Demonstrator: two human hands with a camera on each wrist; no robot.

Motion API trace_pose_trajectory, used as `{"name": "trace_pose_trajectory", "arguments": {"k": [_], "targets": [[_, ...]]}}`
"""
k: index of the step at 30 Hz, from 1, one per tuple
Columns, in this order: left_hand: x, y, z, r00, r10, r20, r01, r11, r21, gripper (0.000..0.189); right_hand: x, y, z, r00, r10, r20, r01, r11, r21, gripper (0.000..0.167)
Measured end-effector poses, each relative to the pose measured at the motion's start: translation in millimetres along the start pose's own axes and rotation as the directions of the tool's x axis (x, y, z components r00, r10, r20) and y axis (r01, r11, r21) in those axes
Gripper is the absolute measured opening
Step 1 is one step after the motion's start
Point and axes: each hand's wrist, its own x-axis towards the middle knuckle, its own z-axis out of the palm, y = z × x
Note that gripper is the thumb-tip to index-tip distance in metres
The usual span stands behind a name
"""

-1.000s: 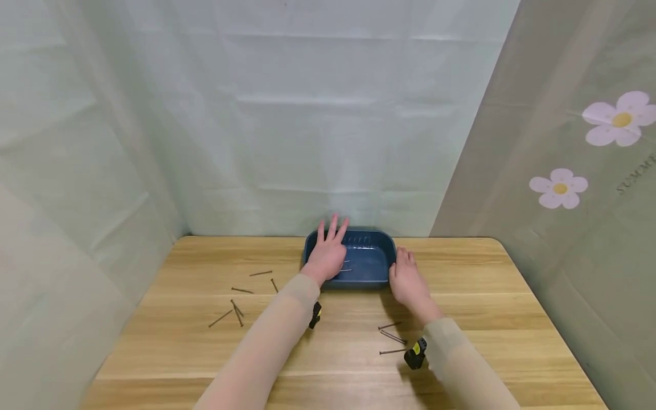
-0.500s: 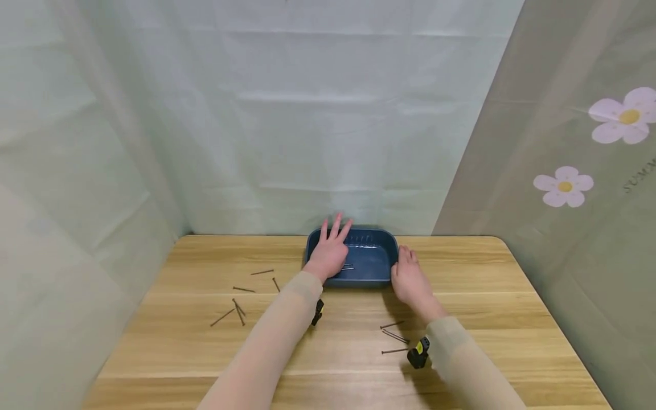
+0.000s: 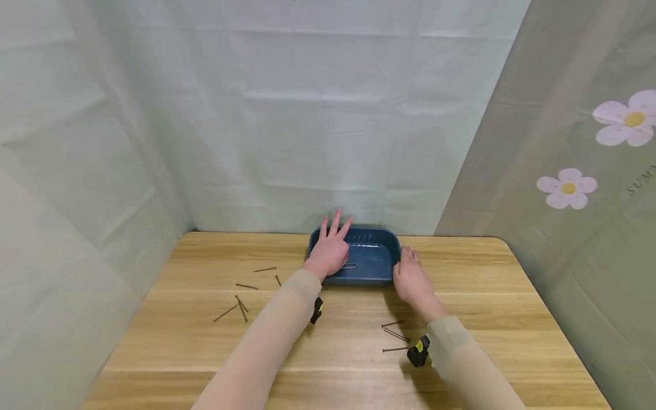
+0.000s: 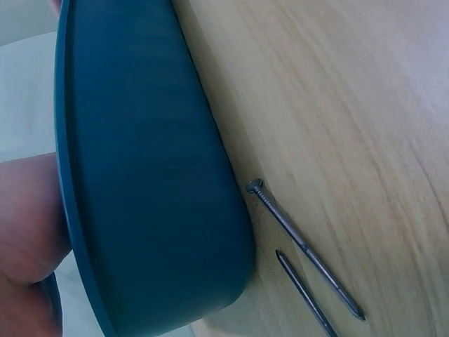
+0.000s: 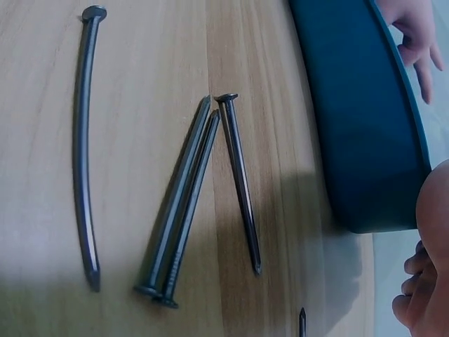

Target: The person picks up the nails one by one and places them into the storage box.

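My left hand [image 3: 329, 254] reaches over the left part of a blue tray [image 3: 376, 281], three fingers spread up past its back rim. Its thumb and index finger are hidden in the head view, so I cannot tell whether they pinch a nail. Right beside that hand, nails [image 3: 349, 265] lie side by side on the tray floor. At the tray's right end my right hand [image 3: 411, 280] holds the wall, the thumb [image 5: 436, 214] at the rim corner and the fingers outside. The left wrist view shows a nail [image 4: 309, 253] close to the tray's outer wall, with another beside it.
Several loose nails [image 3: 242, 307] are scattered on the wooden table [image 3: 205, 353] at the left. Another group of nails [image 3: 396, 335] lies near the right wrist camera [image 3: 418, 352]. A pale cloth backdrop [image 3: 287, 142] stands right behind the tray.
Inside the tray, the nails beside my left hand have drawn closer together. The right hand keeps its place at the tray's end. The head view has shifted slightly.
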Motion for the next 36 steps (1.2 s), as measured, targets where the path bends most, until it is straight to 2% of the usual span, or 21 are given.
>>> {"name": "trace_pose_trajectory", "arguments": {"k": [7,13,18,24,28,31,34,36], "targets": [[-4.2,1.2,-7.5,1.000,-0.013,0.014,0.013,1.000,-0.025,0.021,2.6,0,1,1.000,0.008,0.011,-0.008,1.000,-0.008,0.060],[-7.8,-3.9,-9.6,0.999,-0.044,-0.004,0.043,0.987,-0.152,0.019,6.9,1,1,1.000,0.002,0.011,-0.002,1.000,-0.007,0.060],[-14.7,-6.9,-9.6,0.996,-0.071,-0.049,0.057,0.968,-0.244,0.014,8.5,2,3,1.000,-0.001,0.008,0.001,1.000,-0.009,0.060],[-26.6,-6.0,-8.7,0.987,-0.113,-0.117,0.061,0.924,-0.376,0.012,7.4,4,1,1.000,0.007,0.018,-0.007,1.000,0.005,0.060],[-37.4,-5.9,-6.4,0.974,-0.155,-0.163,0.060,0.877,-0.477,0.011,7.2,4,1,1.000,0.007,0.026,-0.007,1.000,-0.002,0.060],[-46.7,-6.8,-3.4,0.966,-0.179,-0.184,0.059,0.852,-0.520,0.009,8.0,3,1,1.000,0.000,0.027,0.000,1.000,-0.007,0.060],[-57.0,-9.0,-0.7,0.958,-0.204,-0.203,0.067,0.843,-0.534,0.007,8.6,1,1,1.000,-0.006,0.026,0.006,1.000,-0.004,0.060],[-64.3,-11.0,0.2,0.949,-0.229,-0.218,0.073,0.828,-0.556,0.007,9.7,1,1,1.000,-0.007,0.026,0.007,1.000,0.003,0.060]]}}
